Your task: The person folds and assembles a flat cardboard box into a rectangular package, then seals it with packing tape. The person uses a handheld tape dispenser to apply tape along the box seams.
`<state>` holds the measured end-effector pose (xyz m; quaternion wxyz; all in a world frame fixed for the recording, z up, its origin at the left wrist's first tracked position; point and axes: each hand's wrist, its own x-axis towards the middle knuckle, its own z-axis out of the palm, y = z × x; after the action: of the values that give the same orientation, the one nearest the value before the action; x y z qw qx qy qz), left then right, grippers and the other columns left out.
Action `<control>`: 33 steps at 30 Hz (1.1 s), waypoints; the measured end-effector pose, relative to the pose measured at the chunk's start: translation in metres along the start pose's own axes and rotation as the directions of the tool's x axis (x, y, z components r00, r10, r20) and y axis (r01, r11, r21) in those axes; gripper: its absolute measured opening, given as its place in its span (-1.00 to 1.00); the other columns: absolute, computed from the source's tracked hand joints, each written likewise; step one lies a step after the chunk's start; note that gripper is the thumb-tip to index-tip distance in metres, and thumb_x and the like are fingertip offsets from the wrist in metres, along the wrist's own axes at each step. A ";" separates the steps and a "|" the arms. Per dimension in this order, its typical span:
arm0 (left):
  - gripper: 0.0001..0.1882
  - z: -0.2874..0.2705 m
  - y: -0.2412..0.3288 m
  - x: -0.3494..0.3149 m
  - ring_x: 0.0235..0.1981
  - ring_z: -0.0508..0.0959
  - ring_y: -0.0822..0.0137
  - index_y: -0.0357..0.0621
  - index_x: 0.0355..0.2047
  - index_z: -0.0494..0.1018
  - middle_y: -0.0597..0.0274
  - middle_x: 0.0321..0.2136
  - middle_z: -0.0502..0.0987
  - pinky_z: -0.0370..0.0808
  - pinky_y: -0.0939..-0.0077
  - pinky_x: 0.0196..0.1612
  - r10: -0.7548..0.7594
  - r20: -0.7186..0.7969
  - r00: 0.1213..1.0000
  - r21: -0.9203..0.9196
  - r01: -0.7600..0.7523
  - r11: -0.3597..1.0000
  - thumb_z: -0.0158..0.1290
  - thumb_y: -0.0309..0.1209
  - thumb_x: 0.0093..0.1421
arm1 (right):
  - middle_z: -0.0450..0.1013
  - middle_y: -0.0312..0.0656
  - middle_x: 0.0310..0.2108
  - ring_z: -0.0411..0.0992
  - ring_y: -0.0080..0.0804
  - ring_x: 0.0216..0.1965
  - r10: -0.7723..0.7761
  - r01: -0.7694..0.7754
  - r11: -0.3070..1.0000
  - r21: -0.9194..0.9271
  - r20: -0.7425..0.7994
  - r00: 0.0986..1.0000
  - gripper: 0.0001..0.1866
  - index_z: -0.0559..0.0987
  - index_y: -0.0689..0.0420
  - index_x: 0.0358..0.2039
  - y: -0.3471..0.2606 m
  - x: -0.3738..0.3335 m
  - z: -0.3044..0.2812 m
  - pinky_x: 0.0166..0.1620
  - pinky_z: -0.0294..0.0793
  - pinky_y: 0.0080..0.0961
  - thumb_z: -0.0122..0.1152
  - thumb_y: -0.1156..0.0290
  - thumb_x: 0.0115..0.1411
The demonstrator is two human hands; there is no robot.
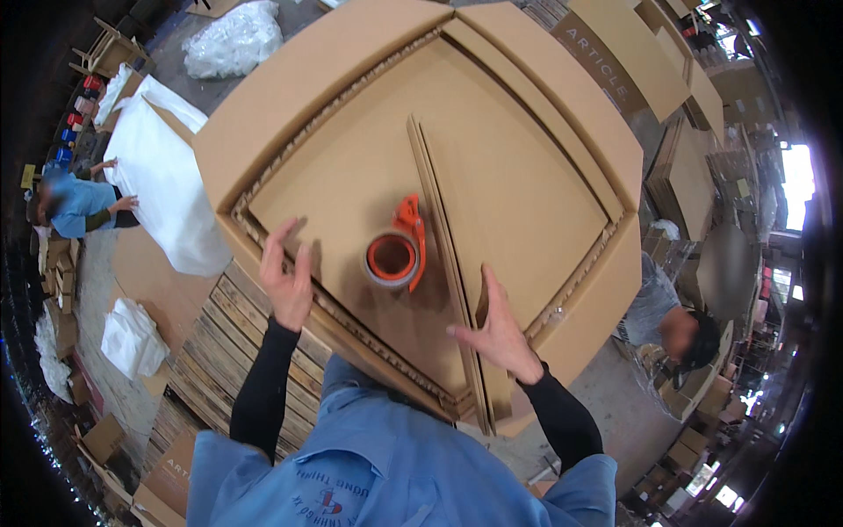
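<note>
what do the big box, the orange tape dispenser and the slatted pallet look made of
Box: matt brown cardboard, probably corrugated, judging by its broad folded flaps.
Tape dispenser: likely hard plastic, perhaps painted metal; the sign is its even, bright orange colour.
Pallet: apparently bare wood, given its separate, unevenly brown slats.

You have bare panel (329,180) either side of the strips (442,237), and room around their far tip. Between your left hand (288,279) and right hand (502,332), the tape dispenser (417,237) blocks the straight way (the strips do too); your left could pass on its far side.
</note>
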<state>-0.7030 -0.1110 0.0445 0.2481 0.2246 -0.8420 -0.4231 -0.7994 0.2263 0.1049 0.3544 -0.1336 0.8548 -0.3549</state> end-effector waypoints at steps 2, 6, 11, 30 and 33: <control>-0.62 0.006 0.000 0.001 0.14 0.54 0.25 -0.34 0.15 0.49 0.09 0.10 0.58 0.42 0.31 0.26 0.060 -0.095 0.994 -0.042 -0.064 0.997 0.11 -0.56 0.34 | 0.02 0.19 0.50 -0.02 -0.05 0.54 -0.093 0.102 0.990 0.098 -0.092 0.991 0.19 -0.07 0.33 0.52 0.026 0.004 0.013 0.53 -0.02 -0.22 0.51 0.40 0.03; -0.55 0.010 0.001 -0.016 0.19 0.52 0.18 -0.29 0.21 0.46 0.07 0.14 0.56 0.39 0.25 0.32 -0.086 -0.240 0.967 -0.337 0.000 0.942 0.12 -0.55 0.31 | 0.27 0.05 0.38 0.33 -0.20 0.34 -0.079 0.087 0.802 0.592 -0.040 0.996 0.13 -0.04 0.31 0.53 0.043 0.023 0.001 0.35 0.33 -0.36 0.42 0.55 0.02; -0.36 0.030 0.084 -0.068 0.29 0.46 0.12 -0.25 0.34 0.32 0.04 0.28 0.44 0.32 0.16 0.40 0.132 0.072 0.989 -0.494 -0.080 0.866 0.19 -0.51 0.25 | 0.25 0.08 0.36 0.32 -0.16 0.34 -0.282 0.379 0.605 0.700 -0.256 0.925 0.16 -0.07 0.29 0.53 -0.018 0.020 -0.039 0.32 0.39 -0.34 0.43 0.55 0.00; -0.11 0.103 0.180 -0.035 0.12 0.60 0.15 -0.16 0.26 0.40 0.01 0.06 0.59 0.54 0.24 0.17 0.330 0.530 0.781 -0.423 -0.093 0.901 0.55 -0.23 -0.06 | 0.48 -0.19 0.13 0.44 -0.34 0.22 -0.686 0.742 0.553 0.379 -0.299 0.663 -0.01 0.36 0.21 0.31 -0.019 -0.010 -0.070 0.30 0.40 -0.30 0.75 0.25 -0.06; -0.15 0.103 0.203 -0.040 0.09 0.62 0.19 -0.17 0.22 0.44 0.06 0.05 0.61 0.55 0.25 0.17 0.360 0.537 0.763 -0.501 -0.054 0.863 0.54 -0.22 -0.06 | 0.49 -0.22 0.09 0.46 -0.37 0.16 -0.671 0.792 0.494 0.358 -0.423 0.609 -0.14 0.41 0.20 0.29 -0.025 -0.015 -0.079 0.23 0.45 -0.31 0.66 0.38 0.00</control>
<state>-0.7689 0.0836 0.1490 0.0529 -0.0875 -0.7720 -0.6273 -0.8445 0.2560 0.1695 0.0899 -0.3446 0.6216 -0.6977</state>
